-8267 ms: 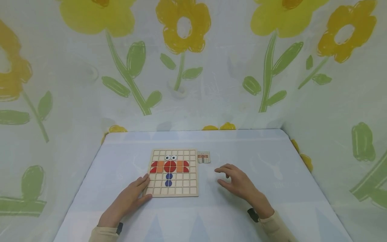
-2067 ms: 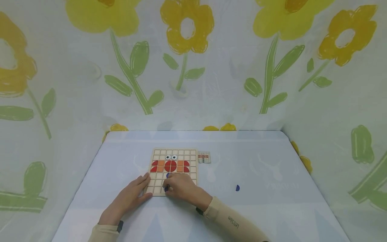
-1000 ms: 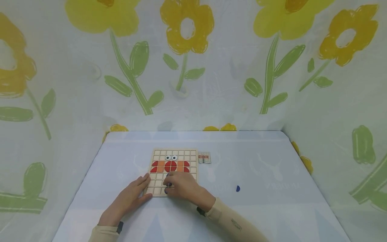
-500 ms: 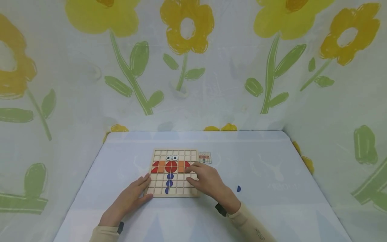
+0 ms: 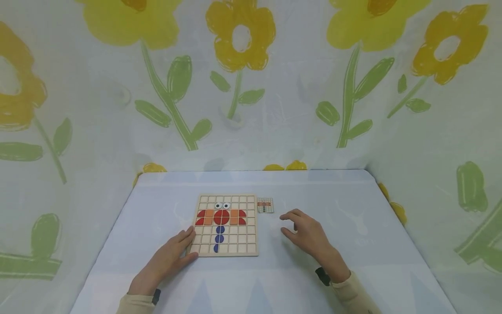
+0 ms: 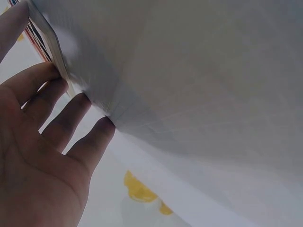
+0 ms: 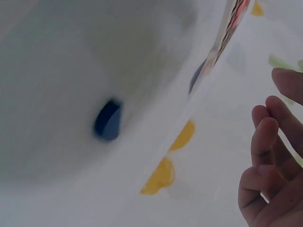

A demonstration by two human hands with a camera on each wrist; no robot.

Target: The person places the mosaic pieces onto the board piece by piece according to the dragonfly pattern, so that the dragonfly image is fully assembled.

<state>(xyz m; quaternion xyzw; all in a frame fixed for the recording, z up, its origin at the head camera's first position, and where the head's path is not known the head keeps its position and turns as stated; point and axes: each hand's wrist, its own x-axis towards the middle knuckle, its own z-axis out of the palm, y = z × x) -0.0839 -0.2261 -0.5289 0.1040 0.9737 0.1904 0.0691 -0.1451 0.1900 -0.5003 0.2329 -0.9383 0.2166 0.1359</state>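
A wooden grid board [image 5: 245, 239] lies flat on the table, bearing two eye tiles [image 5: 226, 206], red and orange tiles [image 5: 209, 216] and a column of blue tiles [image 5: 220, 229]. A lone blue half-circle tile [image 5: 216, 248] sits at the column's bottom. My left hand [image 5: 168, 257] rests at the board's left edge, its fingertips [image 6: 52, 71] touching the rim in the left wrist view. Right of the board my right hand [image 5: 310, 233] hovers, thumb and fingers apart, holding nothing. Another blue half-circle piece [image 7: 109, 120] lies on the table in the right wrist view; the hand hides it from the head view.
A small pattern card [image 5: 265, 205] lies against the board's upper right side. The pale table [image 5: 333, 187] is enclosed by flower-print cloth walls [image 5: 274, 122].
The right hand pressed a blue half-circle tile into the column's bottom cell, let it go, and moved right over the spare blue piece. The left hand stays at the board.
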